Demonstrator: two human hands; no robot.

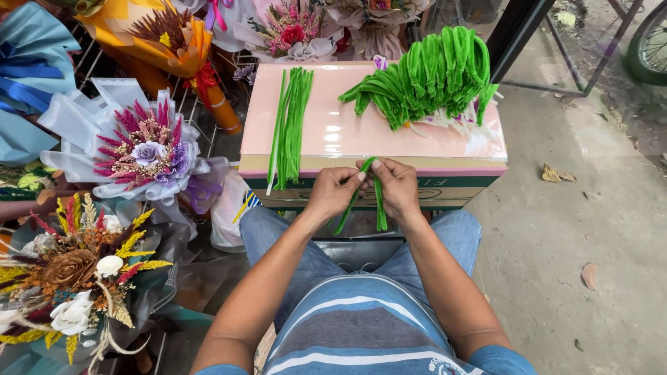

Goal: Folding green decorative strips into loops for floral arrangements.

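My left hand point(335, 191) and my right hand point(396, 186) are together at the near edge of a pink-topped box point(340, 128). Both pinch one green fuzzy wire stem point(379, 203), bent over at the top so its two ends hang down between my knees. On the box lies a straight bundle of green fuzzy stems point(292, 125) to the left. At the back right sits a heap of bent green fuzzy stems point(424, 76) with white sticks showing under it.
Wrapped flower bouquets crowd the left: a pink and purple one point(142, 149), a brown and yellow one point(80, 267), an orange one point(163, 38). More bouquets point(295, 31) stand behind the box. Bare concrete ground point(570, 229) lies to the right, with a wheel point(649, 42) at the top corner.
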